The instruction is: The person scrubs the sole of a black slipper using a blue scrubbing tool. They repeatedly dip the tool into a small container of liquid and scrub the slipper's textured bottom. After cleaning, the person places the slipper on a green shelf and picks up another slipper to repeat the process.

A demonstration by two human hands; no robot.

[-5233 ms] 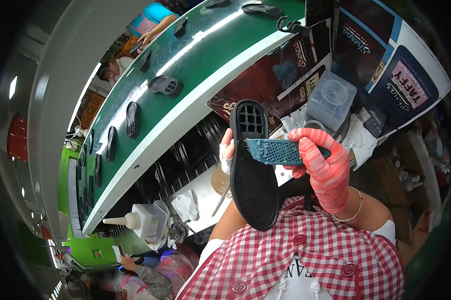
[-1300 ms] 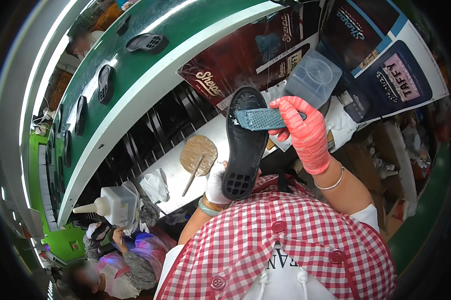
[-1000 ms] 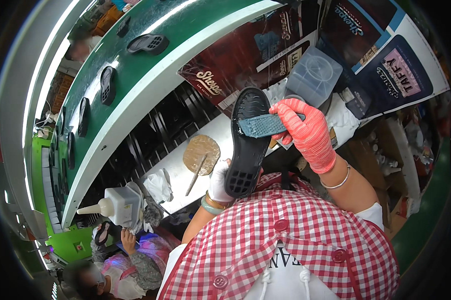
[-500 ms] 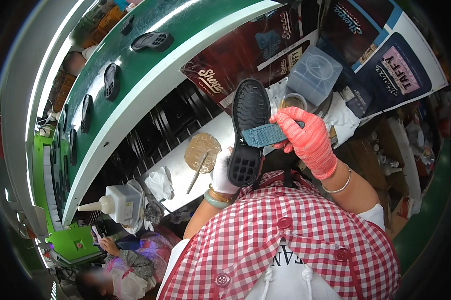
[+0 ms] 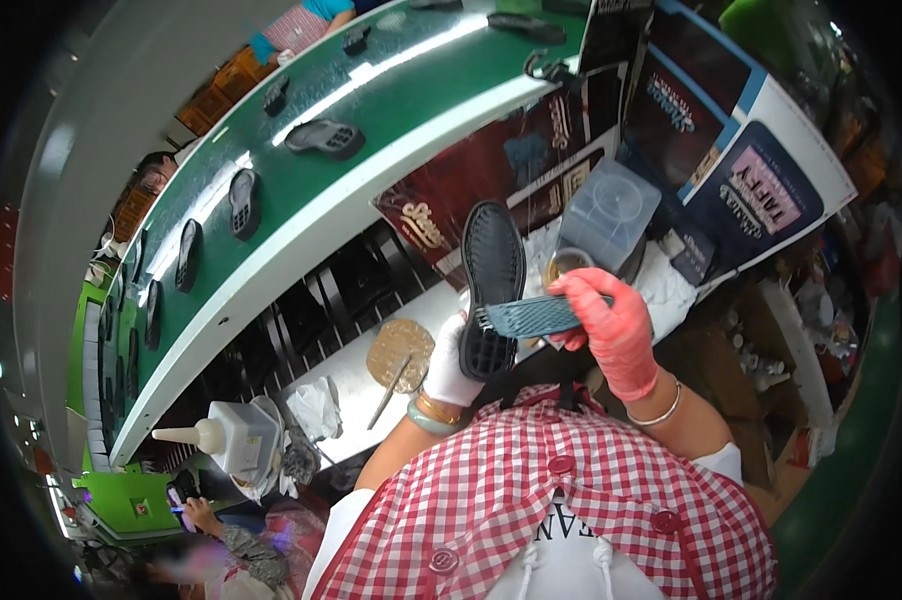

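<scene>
My left hand, in a white glove, is closed around the heel end of a black shoe sole. The sole stands upright in front of my apron, its inner side and square-celled heel facing me. In my right hand, covered by a coral-red glove, a flat blue-grey textured strip is pinched between the fingers. The strip's far left end reaches the sole just above the heel. Small pale bristle-like bits show at that end, too small to make out fully.
Several soles lie on a green conveyor belt beyond the white rail. A round brown pad with a stick lies left of my hands, near a nozzle bottle. A clear plastic container stands right; printed cardboard rises behind.
My view has shifted, and the sole and both hands appear lower in it. The sole's face has turned slightly. Both hands keep their holds, the strip still against the sole.
</scene>
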